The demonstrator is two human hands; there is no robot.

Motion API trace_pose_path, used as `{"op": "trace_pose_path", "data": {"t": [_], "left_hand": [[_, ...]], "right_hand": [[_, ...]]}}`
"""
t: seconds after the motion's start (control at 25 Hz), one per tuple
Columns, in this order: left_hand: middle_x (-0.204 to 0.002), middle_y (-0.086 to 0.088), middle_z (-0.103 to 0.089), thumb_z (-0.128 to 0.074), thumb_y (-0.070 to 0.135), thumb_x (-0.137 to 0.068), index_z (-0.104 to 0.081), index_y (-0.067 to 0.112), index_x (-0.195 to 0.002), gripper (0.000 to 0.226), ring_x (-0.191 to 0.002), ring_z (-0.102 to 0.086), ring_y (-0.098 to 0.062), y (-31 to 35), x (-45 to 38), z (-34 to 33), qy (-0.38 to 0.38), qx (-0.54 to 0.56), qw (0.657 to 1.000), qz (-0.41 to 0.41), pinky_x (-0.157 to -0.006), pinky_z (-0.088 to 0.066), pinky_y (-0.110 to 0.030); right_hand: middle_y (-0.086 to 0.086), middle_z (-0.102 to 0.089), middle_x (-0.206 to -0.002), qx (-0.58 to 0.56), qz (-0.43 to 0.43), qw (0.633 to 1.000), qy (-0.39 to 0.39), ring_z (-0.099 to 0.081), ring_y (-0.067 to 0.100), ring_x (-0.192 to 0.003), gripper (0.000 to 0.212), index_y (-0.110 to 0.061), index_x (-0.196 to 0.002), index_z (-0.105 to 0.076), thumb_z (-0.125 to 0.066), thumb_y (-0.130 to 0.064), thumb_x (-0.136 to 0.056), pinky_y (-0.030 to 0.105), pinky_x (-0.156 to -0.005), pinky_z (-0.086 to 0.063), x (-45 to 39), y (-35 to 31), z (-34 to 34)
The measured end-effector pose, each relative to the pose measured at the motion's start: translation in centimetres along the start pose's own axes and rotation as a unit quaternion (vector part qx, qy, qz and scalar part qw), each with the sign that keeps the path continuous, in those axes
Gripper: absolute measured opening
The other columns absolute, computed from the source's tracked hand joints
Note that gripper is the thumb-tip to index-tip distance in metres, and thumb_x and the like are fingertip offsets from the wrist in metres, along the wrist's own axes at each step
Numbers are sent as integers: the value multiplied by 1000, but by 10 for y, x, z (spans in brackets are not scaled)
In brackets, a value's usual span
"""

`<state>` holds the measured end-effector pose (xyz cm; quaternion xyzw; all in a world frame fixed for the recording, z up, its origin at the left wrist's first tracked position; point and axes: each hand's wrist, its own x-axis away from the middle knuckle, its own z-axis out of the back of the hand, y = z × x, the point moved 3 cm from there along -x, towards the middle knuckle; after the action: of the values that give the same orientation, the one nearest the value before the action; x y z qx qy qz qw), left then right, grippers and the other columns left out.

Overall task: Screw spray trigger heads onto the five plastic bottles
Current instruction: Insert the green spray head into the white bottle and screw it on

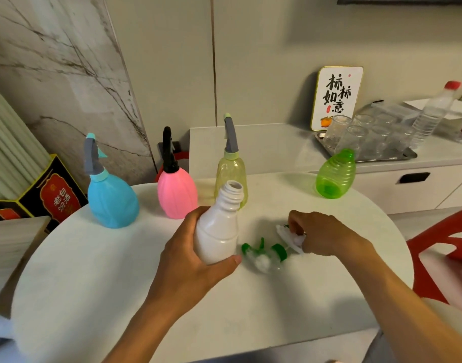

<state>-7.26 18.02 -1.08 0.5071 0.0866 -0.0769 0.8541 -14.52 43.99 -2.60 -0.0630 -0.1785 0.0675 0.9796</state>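
My left hand (190, 255) grips an open-necked white bottle (219, 226), tilted slightly, above the white table (93, 284). My right hand (321, 234) closes on a white spray trigger head (290, 237) lying on the table. A clear trigger head with green parts (264, 254) lies between the two hands. At the back stand a blue bottle (112, 200), a pink bottle (176, 195) and a yellow bottle (231, 176), each with a trigger head on. A green bottle (336, 175) with an open neck stands at the right rear.
A counter behind holds a metal tray (408, 154) of upturned glasses, a clear water bottle (431, 113) and a small sign (334, 98). A red chair (439, 255) stands on the right. A dark box (41, 195) sits at the left.
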Motion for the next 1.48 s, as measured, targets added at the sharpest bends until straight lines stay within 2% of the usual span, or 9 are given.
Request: {"op": "trace_pose_path", "data": {"t": [0.16, 0.28, 0.36, 0.52, 0.56, 0.64, 1.04, 1.2, 1.48], "left_hand": [[-112, 41, -52, -81, 63, -52, -38, 62, -116, 77, -99, -56, 10, -5, 2, 5, 5, -36, 999, -4, -62, -47, -10], [-106, 37, -54, -78, 63, -52, -35, 62, -110, 73, -93, -57, 7, -13, 4, 8, 14, -89, 996, 12, -65, -50, -17], [-101, 30, -54, -76, 61, -53, -32, 59, -110, 72, -89, -57, -1, -21, 4, 7, 7, -139, 990, 37, -71, -55, -30], [-105, 19, -53, -77, 55, -56, -31, 51, -116, 76, -90, -54, -9, -33, 4, 0, -28, -213, 973, 84, -68, -51, -28], [-105, 18, -53, -76, 55, -56, -31, 51, -117, 76, -89, -54, -9, -34, 4, -2, -31, -225, 970, 83, -66, -49, -27], [-104, 19, -52, -74, 55, -55, -31, 50, -118, 76, -89, -54, -11, -35, 4, -7, -31, -241, 967, 75, -67, -50, -29], [-104, 19, -51, -74, 56, -55, -30, 51, -118, 77, -92, -54, -13, -33, 0, -13, -23, -224, 972, 65, -74, -56, -38], [-106, 20, -51, -75, 56, -55, -29, 51, -120, 79, -92, -53, -11, -31, 1, -10, -23, -222, 972, 68, -75, -55, -35], [-115, 12, -57, -78, 44, -61, -43, 35, -131, 79, -94, -52, -13, -18, 2, -4, 27, -268, 963, -1, -78, -50, -32]], "right_hand": [[-6, -70, -96, -4, 25, 996, 83, -55, 17, -74, 14, -24, -97, -56, -63, -23, -86, 30, -66, -37, 2, 3, 9], [-1, -76, -94, -169, 71, 962, 201, -67, 17, -78, 30, -20, -102, -64, -79, -10, -78, 17, -63, -46, 9, 9, 32], [2, -77, -91, -355, 112, 880, 295, -70, 10, -79, 39, -20, -102, -65, -81, 2, -75, 12, -66, -47, 18, 10, 51], [-1, -77, -102, -680, 186, 610, 362, -72, 17, -97, 42, -26, -111, -63, -69, 5, -84, 27, -78, -56, 31, 16, 71], [0, -77, -104, -722, 184, 565, 355, -71, 17, -100, 40, -27, -114, -61, -66, 2, -87, 30, -80, -54, 31, 18, 71], [2, -74, -109, -764, 175, 524, 333, -67, 19, -104, 37, -28, -119, -57, -60, -2, -92, 35, -83, -47, 31, 22, 70], [5, -74, -113, -774, 151, 548, 279, -67, 22, -105, 66, -16, -141, -47, -70, -11, -80, 33, -78, -51, 20, -6, 52], [6, -77, -109, -757, 179, 579, 244, -70, 18, -103, 56, -23, -129, -55, -71, -10, -77, 29, -77, -53, 19, -28, 42], [13, -76, -106, -726, 197, 645, 132, -69, 25, -101, 60, -16, -134, -54, -71, -5, -78, 36, -86, -52, 13, -62, 10]]}}
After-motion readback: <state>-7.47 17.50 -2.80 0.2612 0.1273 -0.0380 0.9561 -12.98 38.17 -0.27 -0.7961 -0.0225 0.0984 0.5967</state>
